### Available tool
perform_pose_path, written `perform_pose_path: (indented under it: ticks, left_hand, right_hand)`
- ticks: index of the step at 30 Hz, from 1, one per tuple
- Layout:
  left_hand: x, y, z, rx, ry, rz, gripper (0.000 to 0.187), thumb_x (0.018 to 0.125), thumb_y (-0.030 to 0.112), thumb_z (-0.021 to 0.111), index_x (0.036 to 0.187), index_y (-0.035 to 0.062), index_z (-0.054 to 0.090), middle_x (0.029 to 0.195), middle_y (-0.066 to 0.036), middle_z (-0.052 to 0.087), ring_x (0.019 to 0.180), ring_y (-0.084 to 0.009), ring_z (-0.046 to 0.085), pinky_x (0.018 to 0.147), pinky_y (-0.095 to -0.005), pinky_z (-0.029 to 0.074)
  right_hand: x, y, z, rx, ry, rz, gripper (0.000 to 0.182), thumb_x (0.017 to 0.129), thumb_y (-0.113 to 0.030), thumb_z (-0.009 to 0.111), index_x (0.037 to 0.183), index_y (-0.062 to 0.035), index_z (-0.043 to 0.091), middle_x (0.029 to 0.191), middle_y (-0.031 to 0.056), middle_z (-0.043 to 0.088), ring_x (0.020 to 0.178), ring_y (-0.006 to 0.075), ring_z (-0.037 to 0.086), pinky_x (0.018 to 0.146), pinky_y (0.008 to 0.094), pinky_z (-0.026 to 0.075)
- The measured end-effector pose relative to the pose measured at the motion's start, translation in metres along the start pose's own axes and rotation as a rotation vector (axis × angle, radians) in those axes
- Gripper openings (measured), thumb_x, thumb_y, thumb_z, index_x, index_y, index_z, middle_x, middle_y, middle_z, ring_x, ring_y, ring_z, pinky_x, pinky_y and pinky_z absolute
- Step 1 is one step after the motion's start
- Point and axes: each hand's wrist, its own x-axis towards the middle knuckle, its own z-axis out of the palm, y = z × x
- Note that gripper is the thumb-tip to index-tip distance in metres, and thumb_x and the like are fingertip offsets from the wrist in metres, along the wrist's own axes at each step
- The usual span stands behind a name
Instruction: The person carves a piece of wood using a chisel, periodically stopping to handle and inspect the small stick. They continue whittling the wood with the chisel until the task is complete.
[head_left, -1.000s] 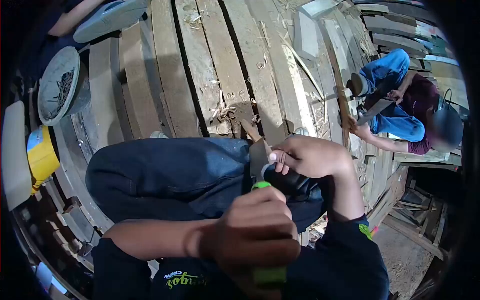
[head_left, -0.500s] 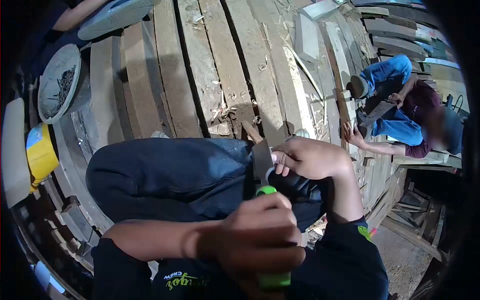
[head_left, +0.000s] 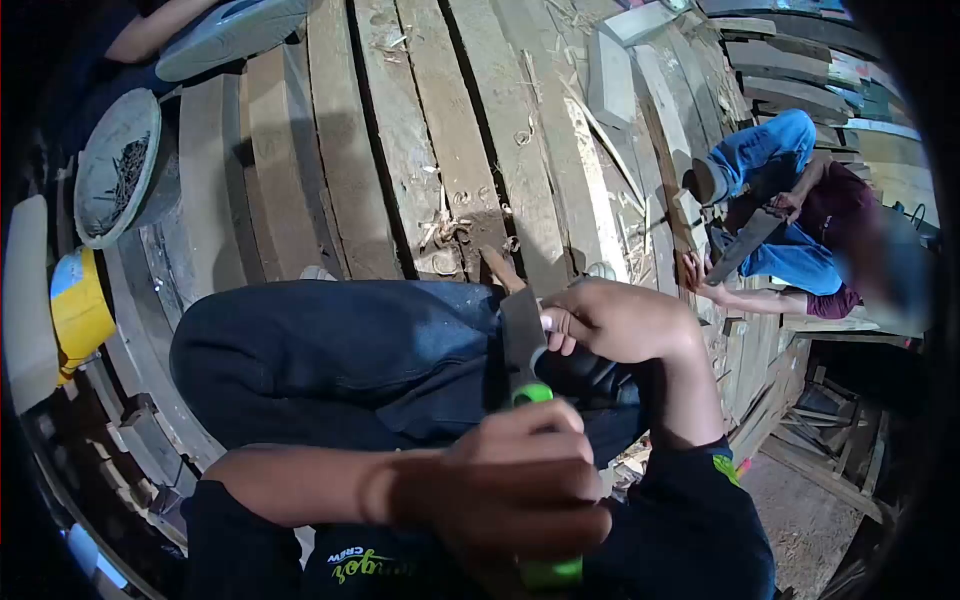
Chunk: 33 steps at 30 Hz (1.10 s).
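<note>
Underneath everything lie the wooden planks [head_left: 400,150], long weathered boards running away from the person, with curled shavings [head_left: 445,230] scattered on them. Across the middle of the view sits the person's bent knee [head_left: 340,350] in dark jeans. At the far right a co-worker [head_left: 790,200] in blue trousers crouches on the boards, working a separate piece with a long blade. On the left edge sit a round pan [head_left: 115,170] with dark nails or scraps in it and, below it, a yellow container [head_left: 80,310].

The left hand [head_left: 510,490] is closed in a fist, its fingers clamped on the green handle of a knife [head_left: 523,335], whose blade points away from the body over the knee. The right hand [head_left: 620,320] sits just beyond, its fingers pinched together beside the blade on a thin wooden strip [head_left: 500,265] whose tip sticks out past the knee; how the blade meets the strip is hidden.

By the look of it, the work in hand is shaving the strip with the knife. A further stroke would call for a firm hold on the strip and for the right fingertips to be kept clear of the edge.
</note>
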Motion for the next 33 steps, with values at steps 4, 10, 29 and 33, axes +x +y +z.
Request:
perform_pose_path:
  ticks: [4, 10, 29, 33]
  left_hand:
    - [0.002, -0.009, -0.007, -0.021, 0.028, -0.03, 0.044, 0.081, 0.051, 0.071, 0.086, 0.0082, 0.063, 0.084, -0.005, 0.057, 0.07, -0.0234, 0.059, 0.069, -0.0406, 0.047]
    - [0.0, -0.006, -0.005, -0.049, 0.029, -0.047, 0.043, 0.079, 0.048, 0.073, 0.089, 0.0076, 0.062, 0.082, -0.005, 0.055, 0.07, -0.0239, 0.057, 0.069, -0.0409, 0.046]
    - [0.001, -0.015, -0.004, 0.002, 0.032, -0.003, 0.045, 0.077, 0.05, 0.075, 0.087, 0.0083, 0.061, 0.079, -0.004, 0.053, 0.068, -0.0243, 0.056, 0.068, -0.0394, 0.044]
    - [-0.003, -0.018, -0.004, -0.008, 0.004, -0.003, 0.044, 0.077, 0.048, 0.076, 0.09, 0.008, 0.062, 0.08, -0.005, 0.053, 0.068, -0.024, 0.056, 0.069, -0.0399, 0.044]
  right_hand:
    - [-0.002, -0.007, -0.005, 0.097, -0.008, 0.056, 0.037, 0.109, -0.028, 0.048, 0.105, 0.0047, 0.066, 0.087, 0.0142, 0.074, 0.083, 0.0214, 0.072, 0.078, 0.0357, 0.056]
    - [-0.003, -0.006, -0.002, 0.072, -0.006, 0.013, 0.037, 0.109, -0.027, 0.048, 0.105, 0.0062, 0.065, 0.087, 0.0154, 0.074, 0.083, 0.0221, 0.073, 0.077, 0.0351, 0.057]
    - [-0.002, -0.011, -0.005, 0.088, 0.039, 0.055, 0.035, 0.108, -0.026, 0.05, 0.104, 0.0047, 0.066, 0.089, 0.0142, 0.074, 0.085, 0.0249, 0.073, 0.079, 0.0371, 0.056]
    - [-0.004, -0.002, 0.0, -0.061, -0.037, -0.047, 0.043, 0.108, -0.033, 0.048, 0.106, 0.0052, 0.066, 0.09, 0.0143, 0.075, 0.085, 0.0243, 0.073, 0.079, 0.0368, 0.056]
